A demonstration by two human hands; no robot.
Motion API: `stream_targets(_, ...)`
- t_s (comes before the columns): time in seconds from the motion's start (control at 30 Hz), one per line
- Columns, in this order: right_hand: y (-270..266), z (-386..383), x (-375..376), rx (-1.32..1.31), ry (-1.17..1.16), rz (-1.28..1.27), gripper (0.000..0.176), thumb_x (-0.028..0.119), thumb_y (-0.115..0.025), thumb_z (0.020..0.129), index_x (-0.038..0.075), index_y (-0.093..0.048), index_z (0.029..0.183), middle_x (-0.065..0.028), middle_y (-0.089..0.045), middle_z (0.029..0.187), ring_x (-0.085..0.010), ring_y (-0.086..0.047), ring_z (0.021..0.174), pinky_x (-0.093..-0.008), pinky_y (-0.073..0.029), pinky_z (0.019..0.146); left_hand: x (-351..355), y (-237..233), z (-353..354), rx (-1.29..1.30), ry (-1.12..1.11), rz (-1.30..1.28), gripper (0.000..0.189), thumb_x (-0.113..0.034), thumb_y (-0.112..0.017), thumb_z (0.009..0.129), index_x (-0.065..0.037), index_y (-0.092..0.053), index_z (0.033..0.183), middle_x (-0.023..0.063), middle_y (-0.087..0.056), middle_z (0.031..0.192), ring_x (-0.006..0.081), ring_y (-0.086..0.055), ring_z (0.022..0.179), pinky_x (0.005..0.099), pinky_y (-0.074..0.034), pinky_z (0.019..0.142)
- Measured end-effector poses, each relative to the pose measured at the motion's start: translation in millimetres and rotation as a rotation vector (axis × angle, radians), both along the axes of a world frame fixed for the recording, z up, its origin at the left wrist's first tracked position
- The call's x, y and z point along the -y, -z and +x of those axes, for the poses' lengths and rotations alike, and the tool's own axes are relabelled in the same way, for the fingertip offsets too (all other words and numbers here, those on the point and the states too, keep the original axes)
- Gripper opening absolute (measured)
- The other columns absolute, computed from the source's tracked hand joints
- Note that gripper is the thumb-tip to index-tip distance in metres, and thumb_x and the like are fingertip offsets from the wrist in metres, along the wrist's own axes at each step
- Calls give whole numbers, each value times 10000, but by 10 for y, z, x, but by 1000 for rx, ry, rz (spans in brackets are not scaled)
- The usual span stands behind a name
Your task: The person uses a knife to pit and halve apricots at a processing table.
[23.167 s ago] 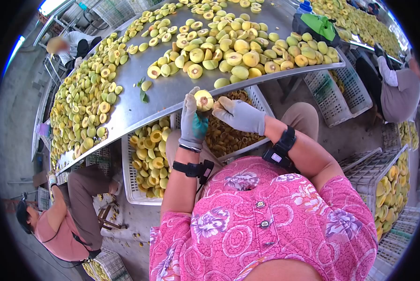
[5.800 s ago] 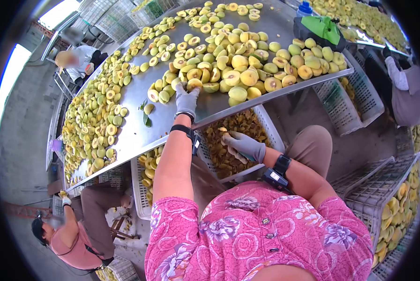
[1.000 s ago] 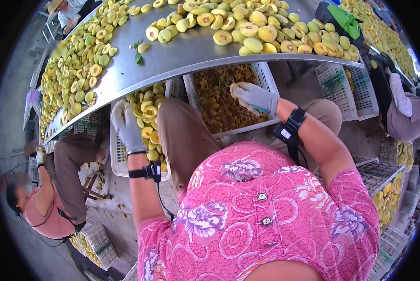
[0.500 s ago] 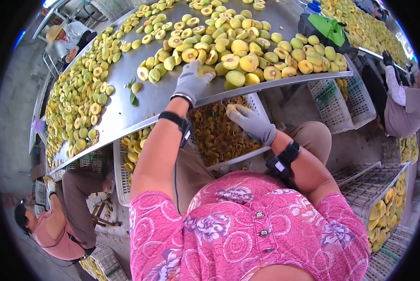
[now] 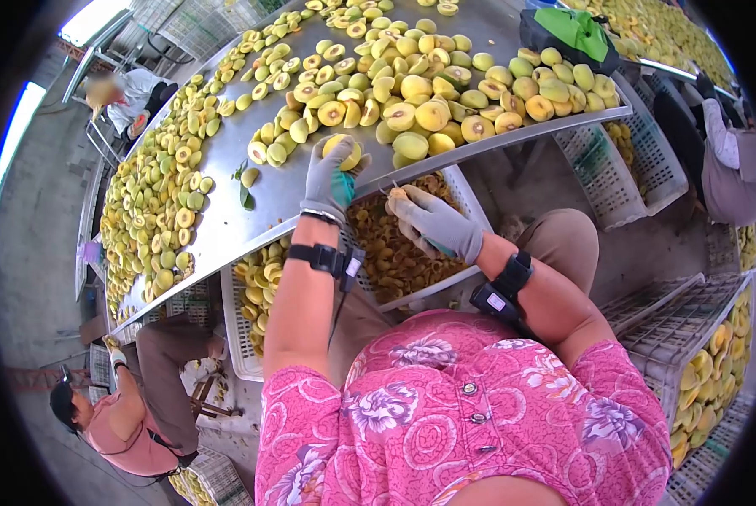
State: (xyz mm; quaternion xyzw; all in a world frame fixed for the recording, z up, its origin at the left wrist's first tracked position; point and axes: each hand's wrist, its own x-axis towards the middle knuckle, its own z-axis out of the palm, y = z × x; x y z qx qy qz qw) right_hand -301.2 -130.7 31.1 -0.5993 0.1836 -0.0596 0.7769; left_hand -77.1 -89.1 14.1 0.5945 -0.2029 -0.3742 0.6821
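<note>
A yellow-green fruit half [image 5: 342,153] is in the fingers of my left hand [image 5: 332,174], which wears a grey glove, at the edge of the metal table [image 5: 251,221]. Closed around a small tool with a thin curved metal tip and a light brown handle [image 5: 397,195] is my right hand [image 5: 435,221], also gloved. It is over a white crate [image 5: 470,199] of brown fruit scraps [image 5: 399,244]. Cut fruit halves [image 5: 403,93] lie heaped on the table beyond my hands.
Crates of yellow fruit halves [image 5: 262,291] stand below the table at left and right [image 5: 707,371]. A dark bag with green cloth [image 5: 573,32] is at the table's back right. Co-workers sit at lower left [image 5: 125,413], upper left and right.
My left hand has drawn back from the pile toward the table edge, with a fruit half in its fingers. My right hand has moved slightly left, and the view has shifted a little.
</note>
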Motion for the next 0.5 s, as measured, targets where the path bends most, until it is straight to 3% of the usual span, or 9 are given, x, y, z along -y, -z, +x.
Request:
stream_targets(0.07, -9, 7, -15, 31, -6, -6, 280, 357, -435, 1006, 84, -478, 1048, 6, -485, 646, -72, -424, 402, -216, -334, 348, -125, -55, -112, -321, -73, -309, 345, -60, -671, 854, -78, -489, 1147, 136, -582, 1122, 263, -619, 967, 466, -556, 800)
stream_targets(0.1, -10, 17, -22, 57, -9, -9, 269, 344, -433, 1008, 80, -476, 1039, 6, -483, 641, -73, -427, 399, -217, -339, 346, -162, -41, -153, -369, -81, -352, 276, -154, -590, 915, -61, -492, 1156, 145, -580, 1136, 307, -615, 975, 519, -538, 829)
stream_targets(0.13, 16, 44, -34, 58, -15, -12, 269, 344, -433, 1008, 80, -476, 1039, 6, -483, 641, -73, -427, 399, -217, -339, 346, -212, -40, -189, -367, -85, -355, 276, -154, -590, 915, -61, -492, 1156, 145, -580, 1136, 307, -615, 975, 519, -538, 829)
stream_targets(0.2, 60, 93, -61, 73, 18, -45, 250, 332, -427, 1012, 88, -470, 1039, 6, -484, 649, -78, -430, 386, -224, -351, 337, -324, -29, -261, -633, 29, -505, 299, -253, -481, 952, -39, -503, 1161, 160, -561, 1177, 352, -599, 1002, 566, -507, 872)
stream_targets(0.23, 68, 88, -66, 72, 15, -46, 250, 332, -427, 1012, 88, -470, 1039, 6, -484, 649, -78, -430, 386, -224, -351, 337, -384, 24, -277, -589, 46, -514, 421, -285, -364, 988, 5, -447, 1281, 216, -512, 1268, 408, -541, 1117, 584, -419, 996)
stream_targets(0.33, 65, 111, -72, 65, 17, -164, 208, 286, -445, 1010, 86, -493, 1043, -2, -521, 686, -58, -464, 435, -210, -361, 373, -481, 85, -379, -455, 159, -575, 425, -274, -374, 984, -4, -434, 1307, 215, -507, 1272, 400, -531, 1135, 576, -420, 1000)
stream_targets(0.4, 169, 181, -76, 177, 132, -491, 243, 261, -488, 987, 25, -542, 1016, -107, -618, 734, -235, -628, 654, -368, -486, 604, -521, 21, -483, -481, 181, -590, 402, -251, -408, 991, -20, -434, 1318, 189, -515, 1265, 364, -545, 1127, 527, -440, 1002)
stream_targets(0.43, 215, 181, -53, 179, 133, -491, 243, 261, -488, 987, 25, -542, 1016, -107, -618, 734, -235, -628, 654, -368, -486, 604, -530, -5, -542, -407, 101, -532, 393, -251, -446, 988, -30, -442, 1313, 167, -525, 1254, 334, -553, 1123, 488, -454, 994)
stream_targets(0.5, 144, 143, -45, 246, 167, -702, 281, 269, -513, 972, -5, -561, 1011, -161, -652, 799, -320, -645, 811, -415, -475, 734, -559, -46, -641, -331, 23, -472, 387, -251, -485, 984, -40, -451, 1308, 146, -536, 1242, 303, -561, 1118, 449, -468, 986)
